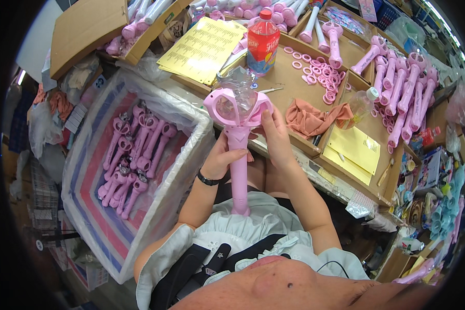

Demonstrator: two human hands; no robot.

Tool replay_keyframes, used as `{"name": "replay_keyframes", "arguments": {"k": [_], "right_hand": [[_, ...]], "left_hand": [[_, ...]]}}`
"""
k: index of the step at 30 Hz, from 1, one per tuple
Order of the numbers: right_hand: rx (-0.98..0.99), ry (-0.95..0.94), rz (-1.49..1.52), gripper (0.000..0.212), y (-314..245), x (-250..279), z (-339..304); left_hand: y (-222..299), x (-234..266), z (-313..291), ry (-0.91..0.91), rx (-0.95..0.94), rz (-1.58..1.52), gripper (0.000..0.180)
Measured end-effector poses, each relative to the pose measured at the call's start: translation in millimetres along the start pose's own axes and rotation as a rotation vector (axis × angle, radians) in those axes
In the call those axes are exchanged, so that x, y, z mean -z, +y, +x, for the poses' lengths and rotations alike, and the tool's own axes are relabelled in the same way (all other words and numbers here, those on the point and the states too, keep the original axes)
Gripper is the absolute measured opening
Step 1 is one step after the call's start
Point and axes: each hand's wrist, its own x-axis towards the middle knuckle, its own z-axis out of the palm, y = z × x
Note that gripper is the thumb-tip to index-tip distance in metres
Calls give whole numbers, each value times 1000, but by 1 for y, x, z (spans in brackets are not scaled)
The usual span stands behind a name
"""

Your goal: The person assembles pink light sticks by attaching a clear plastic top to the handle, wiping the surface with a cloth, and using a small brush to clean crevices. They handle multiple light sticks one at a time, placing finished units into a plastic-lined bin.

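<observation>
Upright before my body stands a pink toy wand with a clear ball and a crown-like clear top in its pink ringed head. My left hand is wrapped round the handle just below the head, thumb across the front. My right hand grips the right side of the wand's head, fingers pressed on the pink ring; some fingers are hidden behind it. The handle's lower end rests near my lap.
A lined striped bin at left holds several pink wands. On the table are a red bottle, yellow sheets, pink rings, a peach cloth, a clear bottle and piled wand handles.
</observation>
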Motion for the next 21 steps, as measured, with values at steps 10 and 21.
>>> {"name": "replay_keyframes", "arguments": {"k": [10, 21], "right_hand": [[-22, 1, -115, 57, 33, 10, -16], [-91, -113, -86, 43, 56, 9, -49]], "left_hand": [[-8, 16, 0, 96, 23, -69, 64], [-12, 23, 0, 46, 50, -113, 67]]}}
